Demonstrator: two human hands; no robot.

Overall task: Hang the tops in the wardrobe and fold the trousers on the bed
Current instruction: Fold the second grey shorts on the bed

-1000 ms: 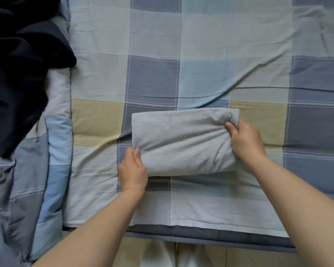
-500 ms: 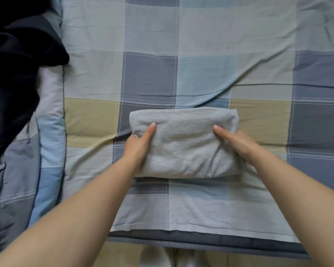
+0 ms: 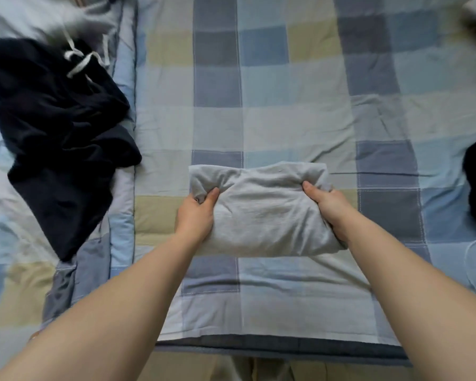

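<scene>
Both hands' fingers grip folded grey trousers [image 3: 261, 213] on checked bedspread [image 3: 286, 105]; dark garment [image 3: 55, 133] left.

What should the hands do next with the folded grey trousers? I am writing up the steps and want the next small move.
Probably lift the folded grey trousers and set them aside on the bed. They look fully folded into a compact bundle, and the left hand and right hand each grip one end, thumbs on top. A dark garment lies unfolded at the left.

Both forearms reach forward; left hand [image 3: 195, 215] and right hand [image 3: 331, 207] grip opposite ends of folded grey trousers [image 3: 261, 213], thumbs on top.
</scene>
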